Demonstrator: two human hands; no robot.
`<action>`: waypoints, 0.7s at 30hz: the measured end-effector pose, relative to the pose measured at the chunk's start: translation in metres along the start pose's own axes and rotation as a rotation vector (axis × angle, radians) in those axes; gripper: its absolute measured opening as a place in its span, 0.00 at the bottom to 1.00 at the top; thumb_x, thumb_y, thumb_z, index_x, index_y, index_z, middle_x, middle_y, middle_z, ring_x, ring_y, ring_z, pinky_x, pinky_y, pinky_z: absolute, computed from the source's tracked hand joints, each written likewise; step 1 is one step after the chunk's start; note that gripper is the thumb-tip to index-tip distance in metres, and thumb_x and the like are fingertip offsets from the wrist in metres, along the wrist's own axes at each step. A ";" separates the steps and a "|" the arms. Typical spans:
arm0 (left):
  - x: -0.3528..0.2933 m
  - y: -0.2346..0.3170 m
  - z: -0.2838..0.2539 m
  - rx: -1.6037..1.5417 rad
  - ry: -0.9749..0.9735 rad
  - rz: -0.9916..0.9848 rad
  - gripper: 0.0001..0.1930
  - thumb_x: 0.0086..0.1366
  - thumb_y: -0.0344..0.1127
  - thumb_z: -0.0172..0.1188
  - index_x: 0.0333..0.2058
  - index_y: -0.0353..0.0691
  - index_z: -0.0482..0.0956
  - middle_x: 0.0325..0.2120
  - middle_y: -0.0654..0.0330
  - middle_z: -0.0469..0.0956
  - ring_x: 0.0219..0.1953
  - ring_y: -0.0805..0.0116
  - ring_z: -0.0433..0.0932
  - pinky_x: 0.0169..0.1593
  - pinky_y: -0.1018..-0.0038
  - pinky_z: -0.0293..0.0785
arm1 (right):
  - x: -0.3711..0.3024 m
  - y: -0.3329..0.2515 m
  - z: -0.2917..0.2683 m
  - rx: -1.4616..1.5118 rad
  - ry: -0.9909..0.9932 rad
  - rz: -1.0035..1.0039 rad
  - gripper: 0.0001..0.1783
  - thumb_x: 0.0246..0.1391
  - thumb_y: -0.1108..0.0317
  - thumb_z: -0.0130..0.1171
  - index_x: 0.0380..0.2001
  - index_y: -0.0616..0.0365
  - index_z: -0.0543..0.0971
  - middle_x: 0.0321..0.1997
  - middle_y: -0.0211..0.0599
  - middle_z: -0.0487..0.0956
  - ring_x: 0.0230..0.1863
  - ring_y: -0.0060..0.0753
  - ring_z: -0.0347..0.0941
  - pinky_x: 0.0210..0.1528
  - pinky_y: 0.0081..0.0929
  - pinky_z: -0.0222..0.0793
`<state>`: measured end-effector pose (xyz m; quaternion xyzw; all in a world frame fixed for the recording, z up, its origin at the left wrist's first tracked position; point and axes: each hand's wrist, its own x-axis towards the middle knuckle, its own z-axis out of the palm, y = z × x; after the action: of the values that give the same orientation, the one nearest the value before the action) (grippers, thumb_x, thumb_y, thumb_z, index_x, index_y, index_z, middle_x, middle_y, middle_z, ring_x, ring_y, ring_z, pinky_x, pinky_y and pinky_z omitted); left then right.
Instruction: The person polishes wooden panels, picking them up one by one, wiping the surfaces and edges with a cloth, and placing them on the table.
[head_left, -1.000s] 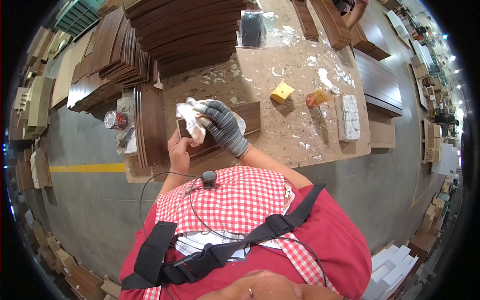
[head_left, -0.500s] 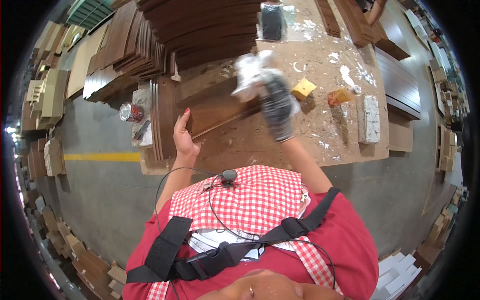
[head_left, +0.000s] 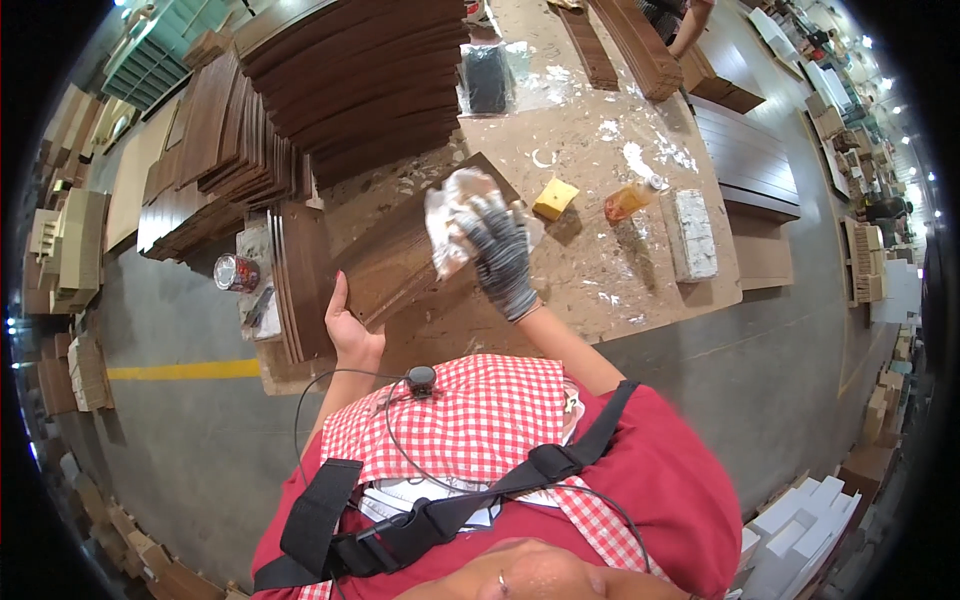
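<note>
A long brown wooden board [head_left: 385,262] lies slanted before me on the worktable, its far end pointing away to the right. My bare left hand [head_left: 355,335] grips the near end, thumb on the upper face and the other fingers mostly hidden below. In a grey striped glove, my right hand [head_left: 500,255] presses a crumpled white cloth [head_left: 450,225] with brown stains onto the board's middle. Part of the board is covered by the cloth. A yellow sponge block [head_left: 555,198] rests just right of the gloved hand.
Tall stacks of brown boards [head_left: 370,90] stand at the far left, and several upright boards [head_left: 300,285] beside my left hand. A bottle of orange liquid [head_left: 630,200] and a white-spattered block [head_left: 692,235] sit rightward. A can [head_left: 236,272] stands left. Another person's arm [head_left: 690,30] shows far right.
My right hand and the cloth have come nearer along the board, from its far part to its middle. My left hand still holds the near end. The whole view has shifted slightly.
</note>
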<state>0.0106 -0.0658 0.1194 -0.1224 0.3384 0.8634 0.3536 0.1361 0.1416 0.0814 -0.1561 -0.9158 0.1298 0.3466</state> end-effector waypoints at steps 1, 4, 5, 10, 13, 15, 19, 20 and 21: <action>-0.005 0.002 0.007 -0.013 0.004 -0.044 0.20 0.68 0.44 0.51 0.50 0.34 0.73 0.48 0.52 0.77 0.50 0.53 0.77 0.53 0.56 0.73 | 0.002 0.008 0.000 0.038 0.106 0.107 0.19 0.54 0.67 0.53 0.51 0.45 0.77 0.61 0.38 0.71 0.66 0.43 0.60 0.70 0.50 0.44; 0.003 0.006 -0.006 0.024 -0.008 -0.109 0.19 0.69 0.43 0.50 0.49 0.34 0.73 0.47 0.52 0.78 0.47 0.53 0.78 0.49 0.57 0.75 | 0.007 0.047 0.000 0.179 0.232 0.287 0.14 0.58 0.68 0.55 0.47 0.51 0.78 0.51 0.39 0.76 0.55 0.39 0.69 0.61 0.36 0.60; 0.008 0.009 -0.013 0.071 -0.019 -0.129 0.19 0.69 0.43 0.50 0.49 0.34 0.73 0.46 0.52 0.78 0.46 0.53 0.78 0.47 0.58 0.77 | 0.004 0.061 0.002 0.347 0.251 0.391 0.14 0.59 0.68 0.54 0.48 0.53 0.77 0.48 0.40 0.76 0.52 0.37 0.71 0.56 0.32 0.66; 0.005 0.017 -0.002 0.153 0.042 -0.254 0.12 0.67 0.33 0.48 0.44 0.33 0.73 0.43 0.51 0.78 0.43 0.55 0.80 0.46 0.60 0.80 | 0.015 0.064 -0.049 0.549 0.246 0.643 0.15 0.63 0.70 0.47 0.50 0.61 0.74 0.47 0.43 0.77 0.50 0.35 0.72 0.54 0.27 0.68; 0.002 0.021 0.012 0.107 -0.052 -0.326 0.10 0.66 0.32 0.49 0.41 0.33 0.73 0.40 0.51 0.79 0.41 0.56 0.81 0.43 0.63 0.82 | 0.016 0.066 -0.062 0.563 0.312 0.579 0.17 0.63 0.70 0.47 0.52 0.64 0.72 0.51 0.45 0.76 0.53 0.35 0.72 0.56 0.27 0.66; -0.003 0.023 0.026 0.124 -0.022 -0.304 0.07 0.66 0.31 0.51 0.38 0.33 0.74 0.36 0.51 0.80 0.33 0.57 0.82 0.35 0.69 0.83 | 0.013 0.067 -0.065 0.524 0.310 0.579 0.19 0.63 0.70 0.48 0.54 0.65 0.71 0.52 0.45 0.76 0.54 0.35 0.71 0.57 0.26 0.65; 0.001 0.025 0.024 0.190 -0.051 -0.278 0.09 0.65 0.31 0.52 0.41 0.34 0.73 0.38 0.53 0.79 0.38 0.60 0.81 0.38 0.68 0.83 | 0.006 0.073 -0.075 0.634 0.256 0.752 0.21 0.62 0.75 0.46 0.58 0.67 0.67 0.55 0.42 0.73 0.55 0.32 0.70 0.57 0.26 0.66; -0.004 0.024 0.037 0.252 -0.019 -0.283 0.09 0.64 0.31 0.54 0.42 0.36 0.73 0.39 0.55 0.79 0.38 0.61 0.81 0.38 0.69 0.82 | -0.011 0.088 -0.061 0.592 0.316 0.689 0.20 0.62 0.75 0.45 0.57 0.67 0.67 0.53 0.41 0.74 0.53 0.30 0.70 0.57 0.24 0.66; -0.004 0.014 0.055 0.314 -0.015 -0.302 0.10 0.63 0.31 0.55 0.43 0.37 0.73 0.39 0.57 0.79 0.39 0.62 0.80 0.38 0.70 0.81 | -0.038 0.143 -0.028 0.913 0.437 0.702 0.19 0.60 0.72 0.49 0.53 0.67 0.72 0.53 0.44 0.76 0.52 0.32 0.72 0.56 0.28 0.67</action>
<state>0.0053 -0.0388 0.1688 -0.1087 0.4438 0.7382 0.4962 0.2099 0.2623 0.0296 -0.3073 -0.5694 0.5801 0.4947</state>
